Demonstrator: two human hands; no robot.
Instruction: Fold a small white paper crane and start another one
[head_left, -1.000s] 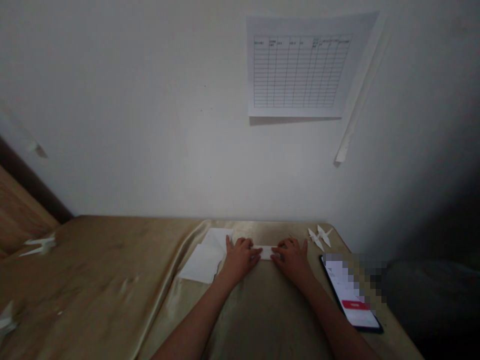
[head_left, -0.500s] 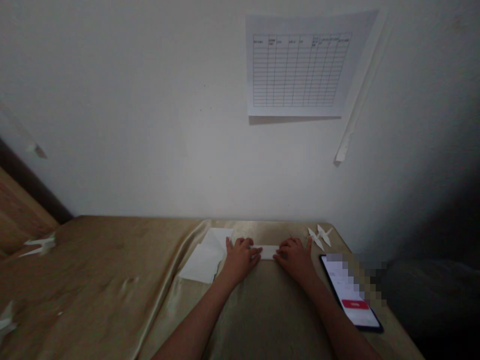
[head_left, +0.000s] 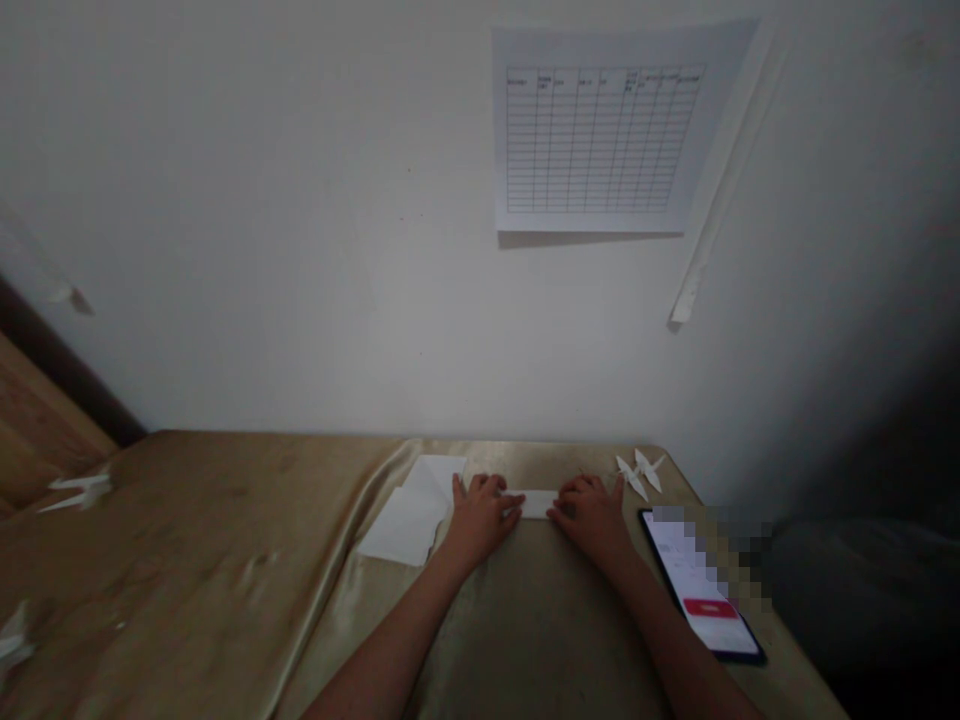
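A narrow folded strip of white paper (head_left: 538, 504) lies flat on the cloth-covered table (head_left: 525, 640). My left hand (head_left: 478, 518) has its left end between thumb and fingers, with the fingertips pressed down. At the strip's right end, my right hand (head_left: 594, 515) grips it in the same way. Both hands cover the ends of the paper, so only its middle shows. Just left of my left hand rest several white paper sheets (head_left: 403, 522), overlapping. Two folded paper cranes (head_left: 637, 476) sit beyond my right hand, near the table's back right corner.
A phone (head_left: 697, 585) with a lit screen lies right of my right forearm, near the table edge. More folded white paper shapes (head_left: 88, 488) are at the far left. Behind the table rises a wall (head_left: 300, 250) bearing a printed table sheet (head_left: 600, 140).
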